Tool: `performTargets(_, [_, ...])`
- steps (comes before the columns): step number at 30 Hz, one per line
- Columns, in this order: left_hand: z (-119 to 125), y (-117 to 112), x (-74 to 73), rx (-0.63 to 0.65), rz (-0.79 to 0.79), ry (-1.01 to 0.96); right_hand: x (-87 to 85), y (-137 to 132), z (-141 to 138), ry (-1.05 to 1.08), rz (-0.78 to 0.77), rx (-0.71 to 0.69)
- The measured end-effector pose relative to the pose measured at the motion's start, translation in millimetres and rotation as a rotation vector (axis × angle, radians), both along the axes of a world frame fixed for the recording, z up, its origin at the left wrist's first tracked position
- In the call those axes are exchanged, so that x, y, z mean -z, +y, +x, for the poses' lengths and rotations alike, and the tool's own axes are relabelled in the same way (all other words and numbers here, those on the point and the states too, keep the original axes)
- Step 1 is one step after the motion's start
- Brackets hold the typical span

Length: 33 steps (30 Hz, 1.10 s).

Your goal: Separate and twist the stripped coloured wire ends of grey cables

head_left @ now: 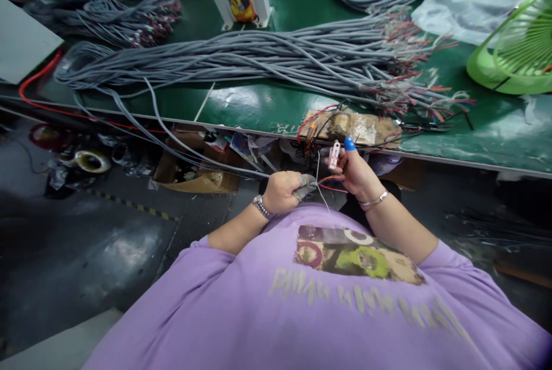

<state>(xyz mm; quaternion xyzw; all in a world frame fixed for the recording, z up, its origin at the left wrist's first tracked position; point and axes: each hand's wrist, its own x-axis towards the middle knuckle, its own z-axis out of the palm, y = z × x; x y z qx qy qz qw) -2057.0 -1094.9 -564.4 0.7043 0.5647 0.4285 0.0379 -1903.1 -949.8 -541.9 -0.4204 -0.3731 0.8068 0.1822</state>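
Observation:
My left hand, with grey coverings on its fingertips, is closed round the end of a grey cable. From its fingers fan out thin inner wires, among them orange, red and white ones. Just to the right, my right hand wears a blue cover on one fingertip. A small pink tool with a slotted face is held in its fingers, close above the wires. Its exact kind I cannot make out, and whether these fingers also touch the wires is unclear.
A long bundle of grey cables with stripped ends lies across the green bench. At its front edge is a taped cardboard piece. A green fan stands right. Below are an open carton and tape rolls.

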Motion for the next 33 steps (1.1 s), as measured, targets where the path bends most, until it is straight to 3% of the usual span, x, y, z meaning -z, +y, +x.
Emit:
performTargets(10, [11.2,8.7,-2.4,0.040,-0.048,0.003,-5.0,-3.5,-5.0,-0.019,0.159,0.037])
performTargets(17, [15.0,10.5,0.3,0.066,-0.095,0.000,-17.0,-5.8,-6.8,0.065,-0.047,0.046])
performTargets(26, [17.5,5.0,10.1,0.104,-0.230,-0.013,-12.0,-7.5,-5.4,0.077,-0.012,0.073])
performTargets(33, [14.1,-3.7,7.6,0.127,-0.136,-0.029,-7.5,-10.5,-3.7,0.054,-0.010,0.080])
